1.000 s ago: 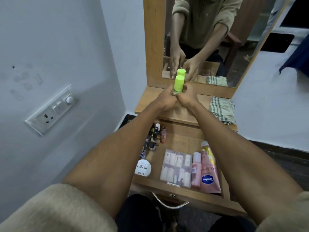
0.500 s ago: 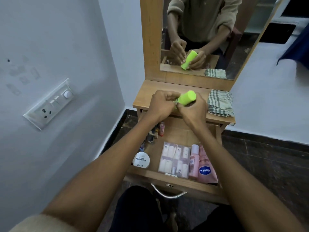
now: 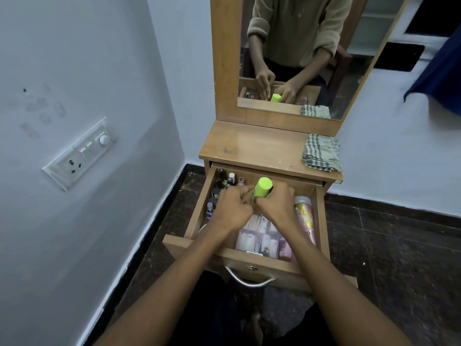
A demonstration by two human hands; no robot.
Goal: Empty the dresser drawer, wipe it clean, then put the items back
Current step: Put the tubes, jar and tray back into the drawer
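Note:
The wooden dresser drawer [image 3: 321,221] is pulled open below me. A lime green bottle [image 3: 262,187] is held over its middle, tilted with its cap up. My right hand [image 3: 277,203] grips the bottle's lower body. My left hand [image 3: 233,208] is curled against the bottle's base from the left. Small nail polish bottles [image 3: 224,182] stand along the drawer's left side. A clear pack of nail tips [image 3: 259,237] and a pink tube [image 3: 305,218] lie under my forearms. A checked cloth [image 3: 321,156] is folded on the dresser top [image 3: 252,146], at the right.
A mirror [image 3: 299,53] stands behind the dresser top and reflects my hands and the bottle. A metal handle [image 3: 249,279] hangs from the drawer front. A wall with a switch plate [image 3: 81,153] runs close on the left. Dark floor [image 3: 389,250] lies to the right.
Both hands have brought the green bottle down from the dresser top level into the open drawer. The bottle has tipped from upright to slanted.

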